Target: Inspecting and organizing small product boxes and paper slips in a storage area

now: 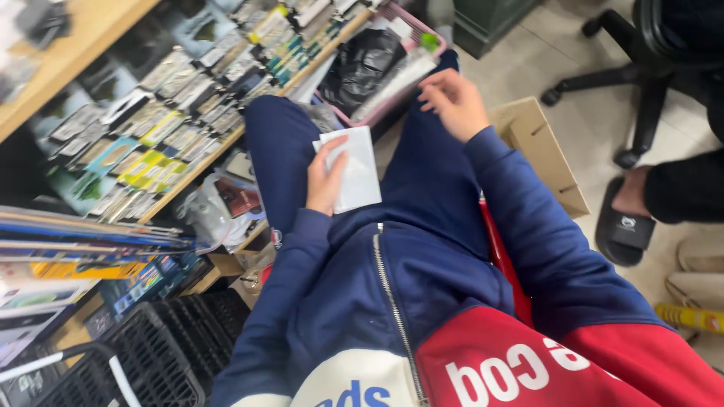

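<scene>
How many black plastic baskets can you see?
2: one black basket at lower left under the shelves, another basket with a white-wrapped handle at the bottom-left corner. More may be hidden.

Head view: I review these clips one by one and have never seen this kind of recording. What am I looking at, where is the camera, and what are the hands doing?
There is no machine here. A seated person wears one camera on the head, so you look down over their blue and red jacket and blue trousers. The left hand holds a flat white packet on the lap. The right hand is lifted and empty, fingers spread, near a pink basket holding a black bag. To the left, wooden shelves carry rows of small packaged goods. A cardboard box stands on the floor, and another person's sandalled foot shows at the right.
</scene>
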